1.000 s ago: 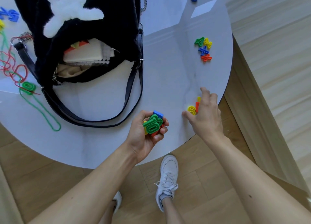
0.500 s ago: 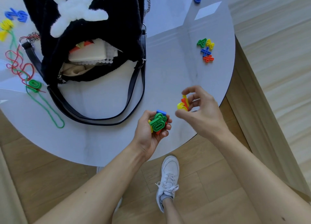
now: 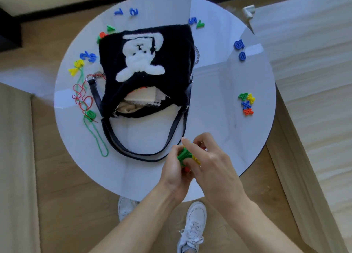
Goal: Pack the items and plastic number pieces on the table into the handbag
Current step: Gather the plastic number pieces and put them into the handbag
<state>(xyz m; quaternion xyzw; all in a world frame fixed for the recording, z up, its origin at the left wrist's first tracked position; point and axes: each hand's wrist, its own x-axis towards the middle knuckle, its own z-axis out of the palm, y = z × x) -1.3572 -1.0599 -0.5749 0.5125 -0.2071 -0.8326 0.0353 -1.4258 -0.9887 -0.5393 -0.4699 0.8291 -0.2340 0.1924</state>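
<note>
Clutching number pieces (image 3: 184, 155) with curled fingers, left hand (image 3: 174, 170) and right hand (image 3: 211, 163) meet beside the handbag strap (image 3: 176, 126).

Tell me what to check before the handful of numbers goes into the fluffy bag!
1. Bag mouth open: ok. The handbag is unzipped, with its mouth facing the hands.
2. Grip on the pieces: ok. The left hand and right hand are both curled round the bunch of number pieces.
3. Way to the mouth: ok. Only the flat strap lies between.
4. Room inside: cannot tell. A pale flat item and cloth already show in the mouth.
5. Everything gathered: not ok. More pieces lie on the table, like the cluster on the right.
</note>
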